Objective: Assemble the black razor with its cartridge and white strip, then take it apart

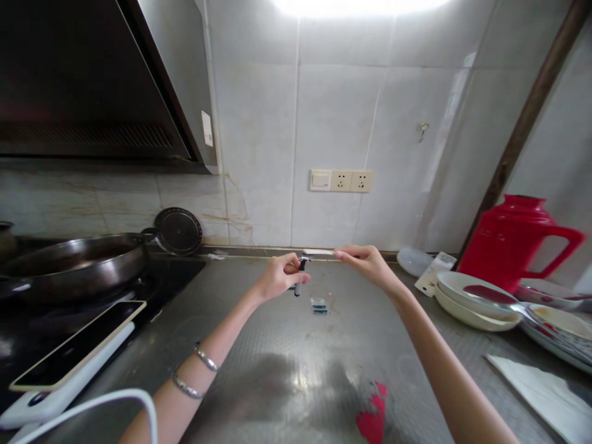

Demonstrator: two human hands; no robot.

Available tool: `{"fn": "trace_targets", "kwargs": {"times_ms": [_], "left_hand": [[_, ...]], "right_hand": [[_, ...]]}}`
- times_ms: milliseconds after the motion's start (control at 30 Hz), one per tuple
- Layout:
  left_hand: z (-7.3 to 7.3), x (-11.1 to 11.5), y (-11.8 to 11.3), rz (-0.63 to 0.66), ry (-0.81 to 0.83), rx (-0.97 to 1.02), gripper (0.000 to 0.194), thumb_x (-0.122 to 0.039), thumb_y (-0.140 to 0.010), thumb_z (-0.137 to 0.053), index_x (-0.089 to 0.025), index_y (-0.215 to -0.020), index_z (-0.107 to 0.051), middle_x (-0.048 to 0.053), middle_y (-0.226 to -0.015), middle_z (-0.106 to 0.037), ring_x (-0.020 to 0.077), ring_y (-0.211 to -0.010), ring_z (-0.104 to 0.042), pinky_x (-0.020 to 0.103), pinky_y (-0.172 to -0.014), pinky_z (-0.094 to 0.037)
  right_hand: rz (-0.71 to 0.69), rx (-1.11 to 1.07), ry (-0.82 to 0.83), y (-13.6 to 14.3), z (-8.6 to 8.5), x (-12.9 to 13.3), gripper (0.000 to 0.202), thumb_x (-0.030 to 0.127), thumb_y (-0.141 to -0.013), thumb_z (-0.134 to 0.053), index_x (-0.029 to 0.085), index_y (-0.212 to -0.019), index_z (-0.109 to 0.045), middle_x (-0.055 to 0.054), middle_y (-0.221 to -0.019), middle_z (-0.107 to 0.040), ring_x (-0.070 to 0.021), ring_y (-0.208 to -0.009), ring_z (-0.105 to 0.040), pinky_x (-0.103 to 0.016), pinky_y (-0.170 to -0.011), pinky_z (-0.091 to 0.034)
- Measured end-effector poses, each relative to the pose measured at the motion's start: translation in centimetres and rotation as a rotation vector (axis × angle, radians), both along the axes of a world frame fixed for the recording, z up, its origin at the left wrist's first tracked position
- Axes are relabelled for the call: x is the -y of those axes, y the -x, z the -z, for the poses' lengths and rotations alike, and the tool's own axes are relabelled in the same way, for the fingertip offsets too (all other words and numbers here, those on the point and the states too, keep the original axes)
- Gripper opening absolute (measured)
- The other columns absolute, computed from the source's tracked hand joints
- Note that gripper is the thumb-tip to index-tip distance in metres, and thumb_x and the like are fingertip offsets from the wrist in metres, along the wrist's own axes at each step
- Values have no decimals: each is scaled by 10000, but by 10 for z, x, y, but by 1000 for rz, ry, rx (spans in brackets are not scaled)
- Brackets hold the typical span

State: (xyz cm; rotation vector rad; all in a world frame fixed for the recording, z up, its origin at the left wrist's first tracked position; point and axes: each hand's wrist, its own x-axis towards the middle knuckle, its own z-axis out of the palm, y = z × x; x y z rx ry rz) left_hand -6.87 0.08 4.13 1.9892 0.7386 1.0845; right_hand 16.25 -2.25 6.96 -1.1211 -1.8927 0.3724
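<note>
Near the back of the metal counter, my left hand (276,277) pinches a small black-and-silver handled tool (298,287) between thumb and fingers. It stands roughly upright, with a short crosspiece at its top; its exact kind does not show. My right hand (370,264) pinches the right end of a thin white strip (318,252). The strip's left end lies at the top of the tool; whether they touch I cannot tell. Below them on the counter lies a small clear and teal piece (319,306). A bit of green shows behind my left fingers.
A pan (78,265) sits on the stove at left, with a phone (78,345) on a white stand and a white cable (115,394) in front. At right stand a red thermos jug (513,246), stacked bowls (476,314) and a white paper sheet (541,391).
</note>
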Motion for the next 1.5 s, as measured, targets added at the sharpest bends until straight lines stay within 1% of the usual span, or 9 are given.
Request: {"fn": "trace_targets", "kwargs": {"times_ms": [200,333,500,767,900,967,1167,1333,1500], "left_hand": [[-1,1,0,3,23,12,217,-260,-675,-657,-164,-705,-464,50,-700,-697,186,-663,-666,254,-586,-502],[0,0,0,6,20,11,217,-264,-672,-661,-163,-714,-475,44,-691,-694,184,-663,-666,250,-585,-499],[0,1,-1,14,25,23,215,-264,-673,-658,-159,-724,-478,50,-692,-695,175,-648,-662,250,-589,-496],[0,1,-2,6,6,-7,224,-270,-667,-672,-160,-720,-485,35,-689,-688,176,-655,-658,235,-564,-477],[0,3,-3,20,15,1,209,-260,-685,-654,-160,-734,-477,47,-710,-692,172,-665,-657,235,-574,-476],[1,2,-2,16,15,-2,216,-252,-679,-657,-162,-716,-463,46,-705,-690,174,-666,-657,238,-578,-476],[2,-1,-1,18,19,21,244,-284,-669,-674,-164,-718,-467,33,-709,-690,175,-683,-659,244,-596,-481],[3,-1,-2,37,46,57,250,-269,-677,-662,-169,-692,-433,50,-715,-694,177,-677,-660,254,-602,-485],[3,-1,-2,38,19,28,218,-269,-672,-666,-157,-718,-485,48,-728,-691,175,-691,-655,251,-605,-486]], "right_hand": [[40,-20,18,-4,4,-5,494,586,-725,-523,144,-819,-723,-33,-743,-664,-201,-711,-561,-245,-585,-387],[-22,-11,-8,-4,4,-5,476,571,-735,-523,140,-788,-718,-34,-767,-651,-186,-720,-545,-236,-593,-380],[-6,26,24,-2,9,-9,520,593,-748,-478,124,-731,-701,-4,-627,-582,-147,-609,-486,-229,-522,-324],[-117,-40,-18,-6,6,-7,450,551,-733,-545,138,-789,-716,-44,-776,-637,-182,-732,-538,-238,-615,-384],[-79,-42,20,-4,16,-15,483,575,-727,-531,126,-729,-709,-11,-642,-594,-149,-631,-504,-229,-546,-347],[-80,-54,25,-4,18,-17,474,564,-733,-532,124,-725,-708,-8,-628,-589,-144,-622,-496,-230,-546,-342],[-141,-84,48,-5,20,-18,433,532,-725,-567,143,-832,-723,-44,-804,-654,-190,-747,-543,-249,-627,-389],[-85,-93,71,-3,25,-21,478,571,-723,-535,133,-784,-717,-23,-691,-620,-176,-686,-525,-249,-599,-373],[-164,-118,77,-1,25,-21,422,526,-733,-557,130,-758,-702,-13,-684,-590,-149,-673,-492,-239,-605,-351]]}}
